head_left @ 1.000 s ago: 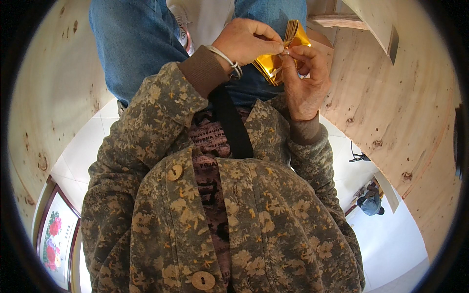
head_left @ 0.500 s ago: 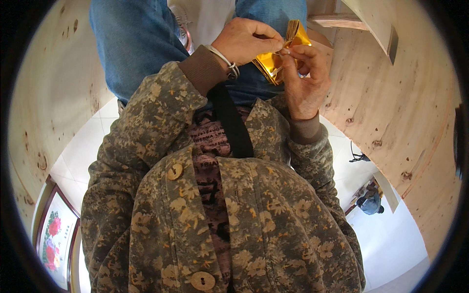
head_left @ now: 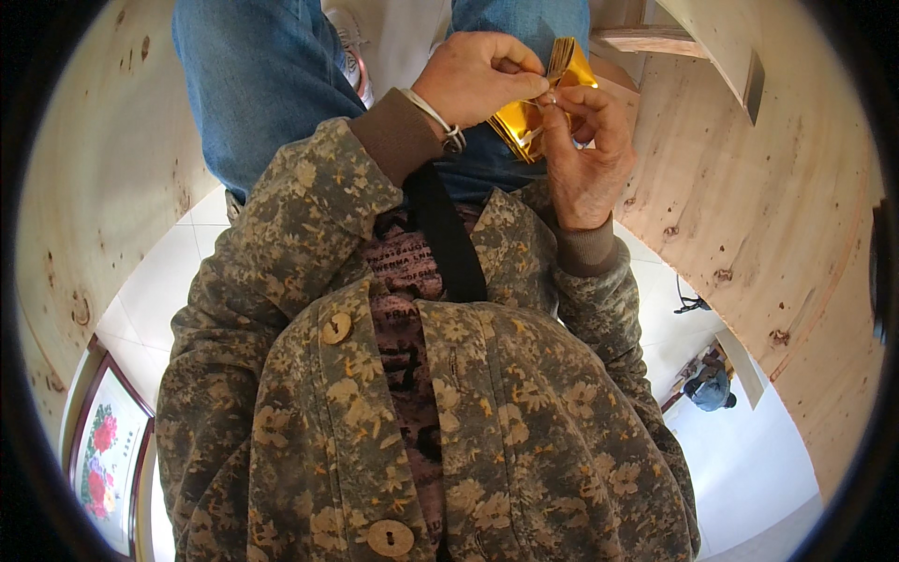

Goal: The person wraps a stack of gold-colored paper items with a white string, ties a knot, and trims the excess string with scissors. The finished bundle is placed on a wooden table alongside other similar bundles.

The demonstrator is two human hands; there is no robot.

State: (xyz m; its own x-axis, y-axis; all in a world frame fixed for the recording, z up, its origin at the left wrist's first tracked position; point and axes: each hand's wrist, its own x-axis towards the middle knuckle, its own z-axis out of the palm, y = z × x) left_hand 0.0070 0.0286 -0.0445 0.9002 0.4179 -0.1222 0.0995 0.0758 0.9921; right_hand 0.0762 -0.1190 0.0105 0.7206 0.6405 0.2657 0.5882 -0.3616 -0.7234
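Observation:
A folded stack of shiny gold foil sheets (head_left: 578, 67) is at my fingertips, above the thigh of my jeans. Its layers fan out at the top edge, and its lower part spreads between my two hands. My left hand (head_left: 479, 73) has thumb and index finger pinched together at the stack's middle; what sits between them is too small to name. From the other side my right hand (head_left: 592, 155) pinches at the same spot, thumb against fingers, with a tiny pale bit showing at the tips. A thin pale strip (head_left: 530, 137) crosses the lower foil.
Pale wooden panels curve up on the left (head_left: 103, 187) and right (head_left: 740, 215). A wooden crossbar (head_left: 648, 41) is beyond the foil. A framed flower picture (head_left: 110, 459) appears lower left, a person in blue (head_left: 712, 388) lower right. My shoe (head_left: 352, 61) shows at the top.
My left hand and wrist have shifted slightly to the right, its fingertips closer to the right hand's. The right hand and the foil stack have hardly moved.

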